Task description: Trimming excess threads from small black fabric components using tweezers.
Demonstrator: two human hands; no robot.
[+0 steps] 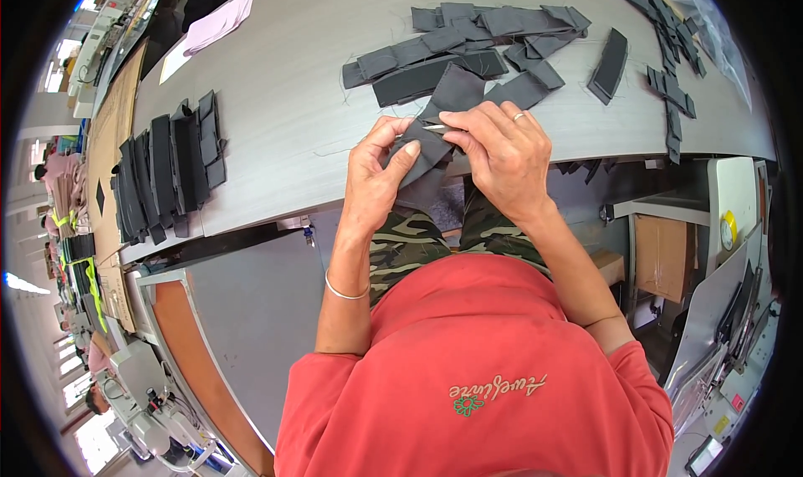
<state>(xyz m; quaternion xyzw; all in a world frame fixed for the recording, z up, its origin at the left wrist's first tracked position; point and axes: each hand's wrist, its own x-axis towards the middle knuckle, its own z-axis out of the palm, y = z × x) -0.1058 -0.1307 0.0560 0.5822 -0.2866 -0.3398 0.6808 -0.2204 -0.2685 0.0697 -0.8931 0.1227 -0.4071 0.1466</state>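
Above my lap at the table's near edge, my left hand (376,171) pinches a dark grey fabric piece (428,148), thumb on top. My right hand (502,151), with a ring on one finger, is closed around a small, pale, pointed tool (435,128); its tip lies against the fabric near my left fingers. Most of the tool is hidden in my grip, so its kind is unclear. Just beyond my hands, a dark fabric strip (456,88) reaches toward a loose pile of similar folded pieces (410,53).
A row of dark fabric bundles (171,163) lies at the left of the grey table (276,109). Pink sheets (217,23) sit at the far left. One separate strip (608,65) and a chain of pieces (669,92) are to the right. Below stands a cardboard box (661,255).
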